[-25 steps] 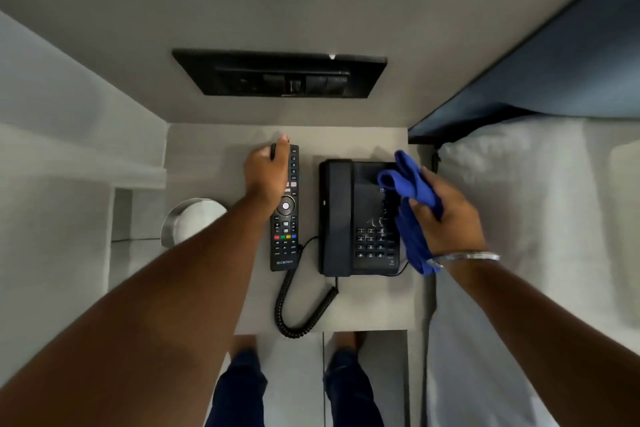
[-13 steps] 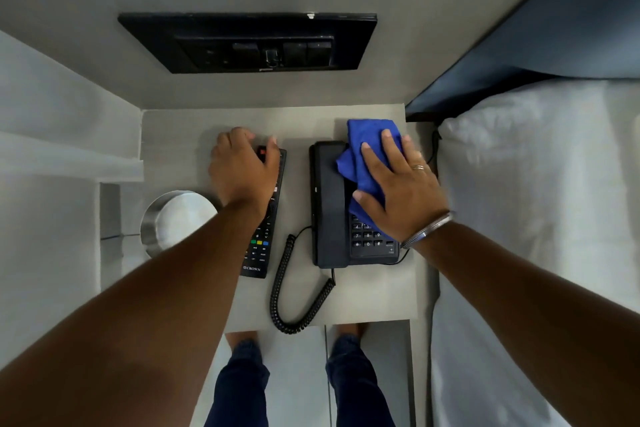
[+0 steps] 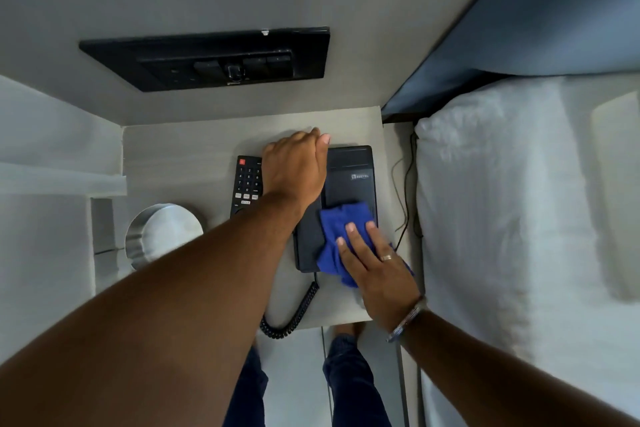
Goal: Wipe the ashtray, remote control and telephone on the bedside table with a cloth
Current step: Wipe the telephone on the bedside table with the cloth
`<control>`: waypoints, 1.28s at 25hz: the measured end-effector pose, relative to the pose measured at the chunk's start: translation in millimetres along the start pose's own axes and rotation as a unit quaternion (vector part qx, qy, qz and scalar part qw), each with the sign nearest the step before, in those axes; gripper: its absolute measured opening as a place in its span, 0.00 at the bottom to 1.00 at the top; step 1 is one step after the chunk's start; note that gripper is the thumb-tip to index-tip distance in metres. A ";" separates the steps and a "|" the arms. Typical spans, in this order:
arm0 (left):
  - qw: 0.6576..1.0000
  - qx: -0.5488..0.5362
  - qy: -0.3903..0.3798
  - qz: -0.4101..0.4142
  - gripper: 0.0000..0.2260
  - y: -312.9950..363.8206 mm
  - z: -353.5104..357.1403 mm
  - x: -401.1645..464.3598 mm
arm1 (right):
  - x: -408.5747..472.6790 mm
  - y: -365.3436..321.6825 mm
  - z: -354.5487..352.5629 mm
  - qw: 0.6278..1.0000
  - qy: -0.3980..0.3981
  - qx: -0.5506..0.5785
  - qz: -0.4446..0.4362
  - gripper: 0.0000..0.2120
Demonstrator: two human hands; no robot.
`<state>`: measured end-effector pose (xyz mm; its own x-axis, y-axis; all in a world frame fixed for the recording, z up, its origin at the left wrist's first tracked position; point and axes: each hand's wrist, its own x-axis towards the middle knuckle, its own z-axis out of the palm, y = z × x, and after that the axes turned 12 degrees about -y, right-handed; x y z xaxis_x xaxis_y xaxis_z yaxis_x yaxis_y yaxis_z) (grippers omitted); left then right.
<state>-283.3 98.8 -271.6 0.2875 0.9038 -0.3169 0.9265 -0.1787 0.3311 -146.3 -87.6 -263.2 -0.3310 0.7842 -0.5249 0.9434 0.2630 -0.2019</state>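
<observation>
Lighting: dim, cool, even; no direct source in view. Shadows: soft and faint, one beneath the left hand (image 3: 294,168) on the bedside table (image 3: 180,149) toward 12 o'clock. Glare: mild sheen on the metal ashtray (image 3: 162,236) at 9 o'clock. Focus: centre fairly sharp; forearms at 7 and 5 o'clock soft and oversized. Distortion: wide-angle bending of wall lines and bed (image 3: 519,218) edge, strongest toward the frame's corners.

Ashtray (image 3: 162,236) sat at left edge of bedside table (image 3: 180,156); remote control (image 3: 245,184) between it and telephone (image 3: 349,180); bed (image 3: 519,218) lay right of table.
</observation>
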 end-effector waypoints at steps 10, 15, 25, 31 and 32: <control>0.996 0.019 -0.062 0.062 0.26 5.4 6.6 -12.3 | -31.0 41.3 -44.3 0.980 0.045 0.084 0.175 0.30; 0.996 -0.001 -0.051 0.077 0.27 4.9 2.0 -10.3 | 20.3 2.6 -46.1 0.988 0.093 0.102 0.063 0.20; 0.992 0.019 -0.074 0.101 0.30 3.1 -5.3 -11.8 | -8.8 50.1 -16.3 0.954 0.081 0.148 0.248 0.18; 0.993 0.038 -0.075 0.086 0.30 3.0 -1.0 -8.1 | 7.2 6.4 -18.8 0.962 0.169 0.163 0.137 0.22; 0.993 0.039 -0.077 0.084 0.31 2.9 -0.9 -8.4 | 12.4 -7.3 -16.4 0.965 0.165 0.169 0.114 0.22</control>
<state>-283.3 91.0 -267.1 0.4682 0.7897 -0.3963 0.8764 -0.3578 0.3225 -157.0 -70.5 -254.6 -0.0389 0.9507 -0.3075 0.9124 -0.0917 -0.3989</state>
